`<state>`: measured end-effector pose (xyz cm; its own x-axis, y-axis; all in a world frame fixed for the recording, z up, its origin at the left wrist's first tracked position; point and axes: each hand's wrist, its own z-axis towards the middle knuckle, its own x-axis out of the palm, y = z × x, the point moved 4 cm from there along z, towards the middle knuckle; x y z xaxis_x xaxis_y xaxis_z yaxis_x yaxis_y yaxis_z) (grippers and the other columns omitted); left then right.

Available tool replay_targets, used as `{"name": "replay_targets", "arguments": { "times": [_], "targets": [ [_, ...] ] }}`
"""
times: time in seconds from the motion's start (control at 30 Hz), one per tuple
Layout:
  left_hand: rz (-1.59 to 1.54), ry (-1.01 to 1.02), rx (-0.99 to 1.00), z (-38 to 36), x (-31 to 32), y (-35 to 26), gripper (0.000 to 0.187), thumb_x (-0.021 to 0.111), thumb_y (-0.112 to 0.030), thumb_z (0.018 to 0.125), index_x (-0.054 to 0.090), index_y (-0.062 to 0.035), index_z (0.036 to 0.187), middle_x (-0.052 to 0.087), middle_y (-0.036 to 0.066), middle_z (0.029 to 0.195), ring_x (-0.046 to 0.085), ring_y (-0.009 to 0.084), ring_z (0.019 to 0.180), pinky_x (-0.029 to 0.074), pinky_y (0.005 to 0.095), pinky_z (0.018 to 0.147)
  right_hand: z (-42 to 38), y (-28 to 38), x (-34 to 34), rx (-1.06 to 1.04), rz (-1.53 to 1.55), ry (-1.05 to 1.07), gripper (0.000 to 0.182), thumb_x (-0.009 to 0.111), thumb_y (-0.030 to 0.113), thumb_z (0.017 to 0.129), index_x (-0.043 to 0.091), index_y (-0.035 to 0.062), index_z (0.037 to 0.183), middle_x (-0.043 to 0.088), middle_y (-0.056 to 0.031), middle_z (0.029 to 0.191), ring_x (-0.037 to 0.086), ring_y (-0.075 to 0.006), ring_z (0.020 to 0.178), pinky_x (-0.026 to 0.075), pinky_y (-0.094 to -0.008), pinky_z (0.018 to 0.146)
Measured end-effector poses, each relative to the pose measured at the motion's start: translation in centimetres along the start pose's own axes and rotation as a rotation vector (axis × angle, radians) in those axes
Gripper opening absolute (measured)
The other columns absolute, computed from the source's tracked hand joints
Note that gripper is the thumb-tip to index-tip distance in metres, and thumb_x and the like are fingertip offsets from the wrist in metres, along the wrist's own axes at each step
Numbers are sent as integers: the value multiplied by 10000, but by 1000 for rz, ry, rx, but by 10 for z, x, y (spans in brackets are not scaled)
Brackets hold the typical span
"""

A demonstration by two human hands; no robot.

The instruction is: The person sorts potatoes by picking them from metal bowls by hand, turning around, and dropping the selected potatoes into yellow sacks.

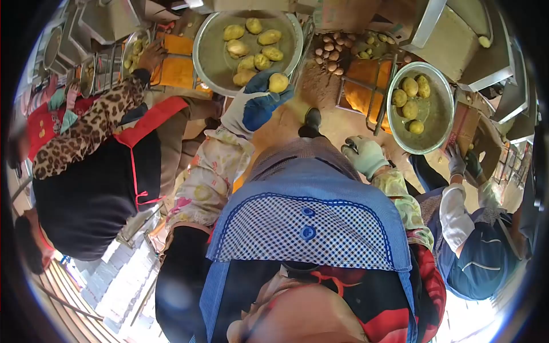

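Observation:
A yellow potato rests in the fingers of my left hand, which wears a blue-and-white glove. This hand is at the near rim of a large metal basin with several potatoes in it. Lower and to the right, beside my lap, my right hand wears a pale glove with its fingers curled in. Whatever those fingers hold, if anything, is too small to make out. A patterned sleeve covers each of my forearms.
A second metal basin with several potatoes stands at right, near a gloved co-worker. Another person in a leopard-print sleeve works at left. Small reddish-brown produce lies on the floor beyond an orange-covered metal frame.

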<state>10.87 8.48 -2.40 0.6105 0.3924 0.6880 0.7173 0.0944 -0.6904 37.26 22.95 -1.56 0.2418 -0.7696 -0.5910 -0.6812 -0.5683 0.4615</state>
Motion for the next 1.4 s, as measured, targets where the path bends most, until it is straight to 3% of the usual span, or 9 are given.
{"name": "replay_targets", "arguments": {
  "times": [0.17, 0.37, 0.4, 0.53, 0.73, 0.87, 1.07, 1.3, 1.4],
  "targets": [
    [-269, -13, -156, 31, 21, -2, 636, 667, -70, 788, 369, -1, 1346, 504, 152, 1224, 537, 309, 1126, 413, 439, 1033, 8, -11, -14, 13, 224, -100, 342, 596, 330, 821, 655, 42, 995, 639, -208, 955, 612, -364, 893, 475, -418, 799],
    [-168, 95, -262, 60, 37, 3, 669, 674, -80, 781, 352, -1, 1362, 515, 158, 1231, 542, 319, 1133, 418, 450, 1022, 16, 15, -26, 3, 373, -199, 308, 620, 310, 801, 656, 39, 946, 633, -216, 921, 614, -381, 845, 476, -426, 768],
    [-209, 168, -264, 61, 42, 1, 572, 625, -19, 835, 383, -11, 1353, 512, 131, 1260, 553, 267, 1114, 450, 377, 996, 16, 20, -27, 11, 345, -216, 310, 616, 312, 804, 656, 40, 948, 634, -216, 927, 615, -383, 847, 477, -428, 769],
    [-297, 197, -469, 54, 40, -3, 550, 623, -74, 868, 384, -14, 1359, 525, 133, 1260, 551, 280, 1134, 447, 422, 994, 16, 37, -26, 70, 249, -163, 332, 596, 340, 818, 658, 62, 990, 634, -212, 931, 613, -386, 864, 478, -444, 784],
    [-78, 59, -642, 14, 11, -21, 404, 571, -128, 905, 467, 10, 1270, 602, 145, 1072, 629, 265, 920, 536, 400, 774, 35, 65, -8, 61, 127, -52, 362, 574, 363, 823, 652, 69, 1021, 615, -207, 1010, 587, -383, 945, 459, -451, 831],
    [-8, -104, -533, -11, -30, -61, 273, 570, -123, 877, 523, 0, 1116, 619, 122, 893, 625, 240, 739, 526, 374, 650, 48, 87, -11, 29, 151, -89, 356, 573, 351, 823, 648, 69, 1025, 622, -201, 1003, 587, -382, 949, 461, -448, 835],
    [117, -492, -300, 7, -98, -112, 206, 598, -103, 860, 594, 3, 1036, 626, 81, 851, 618, 178, 718, 533, 323, 594, 55, 95, -17, 57, 119, -72, 345, 568, 352, 828, 647, 77, 1021, 625, -192, 995, 591, -383, 941, 464, -445, 835],
    [632, -425, -397, 41, -99, -142, 214, 590, -55, 835, 630, -22, 1043, 640, 60, 859, 610, 147, 668, 544, 296, 557, 47, 101, -19, 112, 126, -100, 326, 623, 302, 828, 652, 46, 1027, 636, -197, 992, 612, -372, 917, 482, -420, 819],
    [806, -420, -370, 44, -84, -134, 196, 609, -48, 814, 654, -25, 1003, 628, 29, 776, 530, 90, 552, 450, 239, 474, 47, 93, -9, 142, 164, -53, 343, 585, 353, 832, 641, 79, 1030, 616, -198, 1021, 592, -391, 937, 462, -450, 836]
  ]
}}
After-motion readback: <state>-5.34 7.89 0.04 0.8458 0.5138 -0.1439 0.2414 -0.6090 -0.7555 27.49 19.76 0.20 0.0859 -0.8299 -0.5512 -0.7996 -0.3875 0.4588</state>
